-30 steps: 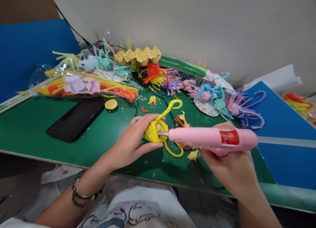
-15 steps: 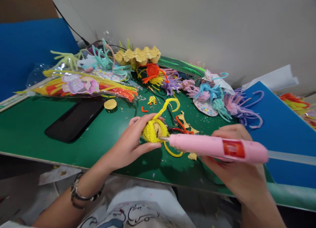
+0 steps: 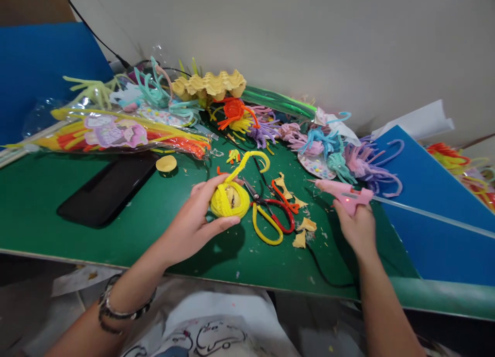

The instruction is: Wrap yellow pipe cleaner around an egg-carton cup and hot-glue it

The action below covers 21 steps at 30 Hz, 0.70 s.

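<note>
My left hand [image 3: 197,220] grips a round ball wound from yellow pipe cleaner [image 3: 220,200]. A tan piece shows in an opening in its side, and one yellow strand rises from the top in a hook. Off to the right, my right hand [image 3: 359,228] is closed around the handle of a pink hot glue gun [image 3: 344,192]. Its tip points left, well apart from the ball, and a small red light glows on its body. Between the hands lie open scissors [image 3: 257,196] with one red handle loop and one yellow loop.
Torn tan scraps [image 3: 307,224] and orange pipe cleaner lie by the scissors. A black phone [image 3: 108,192] and a tan disc [image 3: 166,164] are left. Behind stand a bag of pipe cleaners [image 3: 166,140], an egg carton [image 3: 212,84] and fuzzy flowers [image 3: 371,166]. A black cord [image 3: 325,277] runs along the front.
My right hand has drawn the glue gun away from the ball to the right and farther back, uncovering the scissors. My left hand still holds the ball.
</note>
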{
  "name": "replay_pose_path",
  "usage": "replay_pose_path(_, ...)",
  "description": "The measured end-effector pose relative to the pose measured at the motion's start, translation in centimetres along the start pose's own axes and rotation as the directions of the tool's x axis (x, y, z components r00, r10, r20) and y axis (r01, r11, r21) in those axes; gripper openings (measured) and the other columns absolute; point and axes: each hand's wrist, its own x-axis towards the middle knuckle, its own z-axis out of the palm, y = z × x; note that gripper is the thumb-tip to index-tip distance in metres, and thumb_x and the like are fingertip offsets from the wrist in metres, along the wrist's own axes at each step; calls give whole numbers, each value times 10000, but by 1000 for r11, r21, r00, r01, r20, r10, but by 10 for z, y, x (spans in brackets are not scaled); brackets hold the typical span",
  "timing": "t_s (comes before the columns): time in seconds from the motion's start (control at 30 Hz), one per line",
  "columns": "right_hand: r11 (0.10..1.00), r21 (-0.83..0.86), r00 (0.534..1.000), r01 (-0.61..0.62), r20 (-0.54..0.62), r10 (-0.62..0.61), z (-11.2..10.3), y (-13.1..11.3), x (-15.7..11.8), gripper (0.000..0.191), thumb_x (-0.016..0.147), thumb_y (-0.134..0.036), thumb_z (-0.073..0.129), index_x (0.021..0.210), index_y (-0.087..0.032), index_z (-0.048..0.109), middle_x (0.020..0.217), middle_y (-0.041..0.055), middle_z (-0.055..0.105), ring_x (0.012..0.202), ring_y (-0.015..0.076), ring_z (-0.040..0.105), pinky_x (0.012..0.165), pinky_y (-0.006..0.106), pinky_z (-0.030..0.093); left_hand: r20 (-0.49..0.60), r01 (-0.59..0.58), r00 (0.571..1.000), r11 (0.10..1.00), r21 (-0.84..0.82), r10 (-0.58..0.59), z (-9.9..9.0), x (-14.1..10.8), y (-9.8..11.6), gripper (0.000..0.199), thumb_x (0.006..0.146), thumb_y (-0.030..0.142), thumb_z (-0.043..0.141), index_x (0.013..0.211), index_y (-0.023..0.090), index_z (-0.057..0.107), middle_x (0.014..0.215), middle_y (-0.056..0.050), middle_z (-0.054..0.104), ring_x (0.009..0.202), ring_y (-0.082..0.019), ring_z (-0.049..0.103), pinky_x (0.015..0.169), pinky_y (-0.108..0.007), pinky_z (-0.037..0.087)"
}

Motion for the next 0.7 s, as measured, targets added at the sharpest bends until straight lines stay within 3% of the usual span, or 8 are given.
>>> replay_pose_path(0.13,987,-102,986,128,122,-115,6,1,-6,348,774,-350,400,941,-102,578,974,197,581,893,297,585,764,412,464,15,-8,1000,1000,18,8,-1,0,1,527,791,422,557,1238,200,386,1262,-132,534,1134,-294,497,938,-454,388)
replay_pose_path(0.27,950,-202,955,238,227,-191,-2,-1,-8,310,801,-331,386,922,-115,571,899,162,586,884,290,572,761,406,468,27,-18,999,999,43,17,0,0,1,518,798,435,549,1232,202,388,1234,-123,544,1121,-286,495,928,-445,389)
replay_pose_path(0.4,915,-320,956,248,236,-176,-15,2,-12,367,797,-368,412,952,-78,574,861,195,593,836,337,572,670,452,470,39,-27,999,996,82,24,0,-1,-1,505,811,429,536,1236,207,379,1214,-113,552,1136,-285,467,918,-433,389)
replay_pose_path(0.53,794,-528,952,300,225,-210,-38,-2,-24,409,827,-439,392,875,-97,611,771,196,602,724,363,587,539,448,450,63,-67,996,989,131,59,-2,-2,-1,479,839,400,503,1249,210,347,1246,-111,528,1128,-268,463,917,-408,378)
replay_pose_path(0.63,782,-374,865,498,277,-418,-58,-26,-32,335,843,-401,390,878,-150,609,796,144,630,703,309,607,566,430,473,118,-156,984,966,206,134,-2,-2,1,435,861,358,484,1244,216,334,1235,-101,532,1106,-245,477,926,-385,347)
replay_pose_path(0.7,783,-112,782,611,239,-576,-66,-52,-36,293,867,-358,395,1014,-177,574,984,123,639,895,278,611,708,414,495,193,-229,964,937,263,182,-2,-2,4,396,879,331,468,1231,223,323,1232,-93,533,1084,-225,496,927,-367,318)
